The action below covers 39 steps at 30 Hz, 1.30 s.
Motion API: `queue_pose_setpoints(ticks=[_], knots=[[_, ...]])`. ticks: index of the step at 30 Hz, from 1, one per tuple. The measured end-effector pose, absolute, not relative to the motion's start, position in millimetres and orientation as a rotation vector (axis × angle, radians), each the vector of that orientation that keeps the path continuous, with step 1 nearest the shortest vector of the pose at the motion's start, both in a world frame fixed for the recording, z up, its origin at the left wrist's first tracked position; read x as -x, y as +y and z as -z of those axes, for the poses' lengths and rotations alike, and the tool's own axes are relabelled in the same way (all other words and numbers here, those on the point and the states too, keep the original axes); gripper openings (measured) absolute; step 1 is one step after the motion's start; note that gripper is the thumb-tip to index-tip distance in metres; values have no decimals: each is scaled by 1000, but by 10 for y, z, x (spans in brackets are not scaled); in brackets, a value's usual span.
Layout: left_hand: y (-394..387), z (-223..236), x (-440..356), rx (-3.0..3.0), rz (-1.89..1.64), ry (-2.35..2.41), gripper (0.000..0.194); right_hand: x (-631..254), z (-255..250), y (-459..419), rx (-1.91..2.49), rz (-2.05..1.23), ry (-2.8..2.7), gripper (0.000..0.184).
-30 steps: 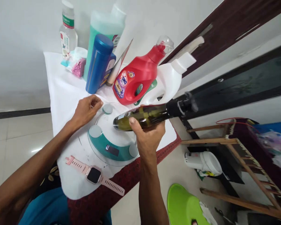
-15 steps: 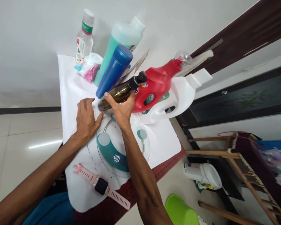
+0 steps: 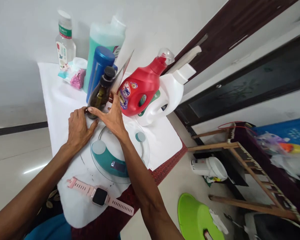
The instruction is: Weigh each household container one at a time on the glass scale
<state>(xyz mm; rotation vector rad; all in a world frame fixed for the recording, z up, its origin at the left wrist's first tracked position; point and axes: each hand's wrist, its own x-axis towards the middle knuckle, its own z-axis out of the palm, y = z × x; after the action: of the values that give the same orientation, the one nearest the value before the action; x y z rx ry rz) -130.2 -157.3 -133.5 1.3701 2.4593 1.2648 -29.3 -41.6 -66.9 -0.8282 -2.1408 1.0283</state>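
Observation:
My right hand [image 3: 112, 115] is wrapped round the lower part of a dark brown bottle [image 3: 100, 95] with a black top. The bottle stands nearly upright beside a blue bottle [image 3: 101, 61]. My left hand [image 3: 78, 128] lies on the white tabletop, its thumb apart from its fingers, with the bottle's base between them; whether it touches the base is not clear. Under my right forearm is a round glass digital scale [image 3: 108, 163] with a teal panel and a lit display. A pink smartwatch [image 3: 100, 196] lies near the front edge.
Behind the hands stand a red OMO detergent jug [image 3: 140, 88], a white jug [image 3: 173, 88], a green-liquid bottle [image 3: 95, 36], a clear bottle [image 3: 65, 43] and a tissue pack [image 3: 75, 73]. A green basin [image 3: 195, 216] and white bucket [image 3: 210, 168] are on the floor, near a wooden frame [image 3: 215, 146].
My right hand has tipped the dark bottle from leaning steeply to nearly upright, lowering it beside my left hand. The view has shifted, and the scale's display reads differently.

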Motion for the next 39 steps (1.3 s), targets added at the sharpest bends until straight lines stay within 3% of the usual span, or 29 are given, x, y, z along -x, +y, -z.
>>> queue_pose_setpoints(ticks=[3, 7, 9, 13, 16, 18, 22, 25, 39], knots=[[-1554, 1172, 1318, -1335, -1150, 2483, 57, -68, 681, -427, 845, -970, -2058, 110], [-1502, 915, 1342, -1220, -926, 2543, 55, -786, 609, -433, 874, -610, -1920, 62], [-1459, 824, 1337, -1205, -848, 2541, 52, -1187, 572, -401, 965, -364, -1810, 51], [-1331, 778, 1276, -1252, -848, 2528, 50, -1840, 618, -221, 1225, -54, -1559, 69], [-1238, 824, 1248, -1272, -937, 2521, 50, -2066, 768, -48, 1377, -157, -1448, 94], [-1202, 854, 1263, -1283, -985, 2504, 45, -2081, 886, 42, 1421, -358, -1423, 100], [-1185, 860, 1325, -1286, -1017, 2458, 42, -1897, 1054, 132, 1365, -749, -1430, 96], [-1180, 840, 1340, -1280, -1015, 2465, 42, -1719, 1082, 187, 1282, -869, -1485, 95], [-1142, 828, 1331, -1300, -918, 2498, 44, -1482, 1020, 451, 1179, -808, -1572, 65]])
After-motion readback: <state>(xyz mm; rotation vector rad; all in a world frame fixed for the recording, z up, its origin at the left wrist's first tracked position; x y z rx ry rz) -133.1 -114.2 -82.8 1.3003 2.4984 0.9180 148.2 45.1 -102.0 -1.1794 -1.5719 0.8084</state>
